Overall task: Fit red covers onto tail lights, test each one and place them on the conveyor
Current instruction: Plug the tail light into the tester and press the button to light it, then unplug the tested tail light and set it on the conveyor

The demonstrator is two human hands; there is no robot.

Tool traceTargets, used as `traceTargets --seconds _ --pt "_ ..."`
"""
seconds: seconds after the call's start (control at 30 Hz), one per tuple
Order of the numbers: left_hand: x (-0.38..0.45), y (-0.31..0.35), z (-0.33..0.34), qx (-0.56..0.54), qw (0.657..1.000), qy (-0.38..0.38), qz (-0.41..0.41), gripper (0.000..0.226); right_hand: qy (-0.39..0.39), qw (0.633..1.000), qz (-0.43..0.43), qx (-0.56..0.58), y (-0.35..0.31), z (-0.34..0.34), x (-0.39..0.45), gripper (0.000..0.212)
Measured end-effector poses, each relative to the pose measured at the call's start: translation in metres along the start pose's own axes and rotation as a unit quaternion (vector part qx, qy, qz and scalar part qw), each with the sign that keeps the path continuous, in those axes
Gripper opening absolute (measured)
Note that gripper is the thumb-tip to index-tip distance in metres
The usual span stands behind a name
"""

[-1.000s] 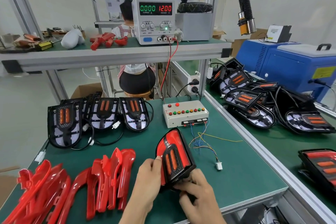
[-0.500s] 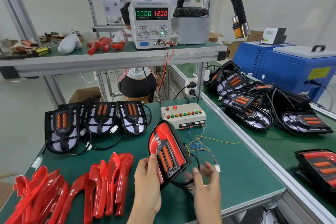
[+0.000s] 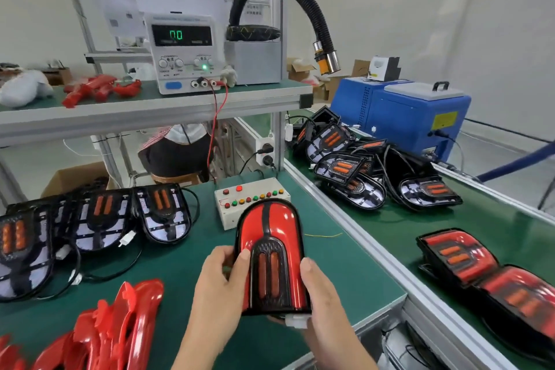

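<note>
Red-covered tail light [image 3: 271, 255] is gripped by both hands' curled fingers [image 3: 240, 258]; its connector [image 3: 295, 321] likely needs plugging into the test box [image 3: 237, 204] next.

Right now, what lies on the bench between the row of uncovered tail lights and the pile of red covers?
In the head view, black cables with white connectors from the uncovered tail lights trail over the green mat; toward the red covers it is bare.
</note>
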State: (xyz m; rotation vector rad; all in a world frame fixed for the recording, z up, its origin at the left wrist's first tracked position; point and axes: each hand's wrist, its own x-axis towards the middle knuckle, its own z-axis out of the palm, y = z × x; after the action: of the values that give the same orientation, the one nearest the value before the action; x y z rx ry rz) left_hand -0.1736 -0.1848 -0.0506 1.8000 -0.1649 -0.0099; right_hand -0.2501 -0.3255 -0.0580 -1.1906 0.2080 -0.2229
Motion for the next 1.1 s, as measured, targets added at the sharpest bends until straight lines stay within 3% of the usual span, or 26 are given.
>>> traceTargets --seconds 0.1,0.23,0.43,0.6,0.7,0.83,1.1 --pt "0.002 0.019 0.023 -0.020 0.999 -0.042 0.007 0.018 0.061 0.997 -0.036 -0.022 -0.010 -0.017 -0.007 0.063" --pt "-0.004 0.044 0.078 -0.062 0.989 -0.129 0.034 0.015 0.170 0.984 -0.036 -0.028 -0.025 -0.058 -0.024 0.082" --pt "-0.030 0.056 0.180 -0.147 0.942 -0.301 0.009 0.025 0.285 0.953 -0.097 0.036 -0.061 -0.138 -0.073 0.049" --pt "-0.077 0.074 0.267 -0.180 0.894 -0.411 -0.018 0.028 0.408 0.904 -0.125 0.031 -0.089 -0.199 -0.123 0.045" --pt "-0.115 0.086 0.314 -0.151 0.875 -0.458 -0.034 0.025 0.484 0.866 -0.127 0.023 -0.098 -0.234 -0.152 0.046" --pt "-0.158 0.093 0.355 -0.085 0.842 -0.530 -0.049 0.042 0.548 0.827 -0.112 0.053 -0.095 -0.276 -0.184 0.043" --pt "-0.182 0.087 0.375 0.015 0.825 -0.562 -0.064 0.064 0.598 0.801 -0.012 0.032 -0.079 -0.319 -0.194 0.045"
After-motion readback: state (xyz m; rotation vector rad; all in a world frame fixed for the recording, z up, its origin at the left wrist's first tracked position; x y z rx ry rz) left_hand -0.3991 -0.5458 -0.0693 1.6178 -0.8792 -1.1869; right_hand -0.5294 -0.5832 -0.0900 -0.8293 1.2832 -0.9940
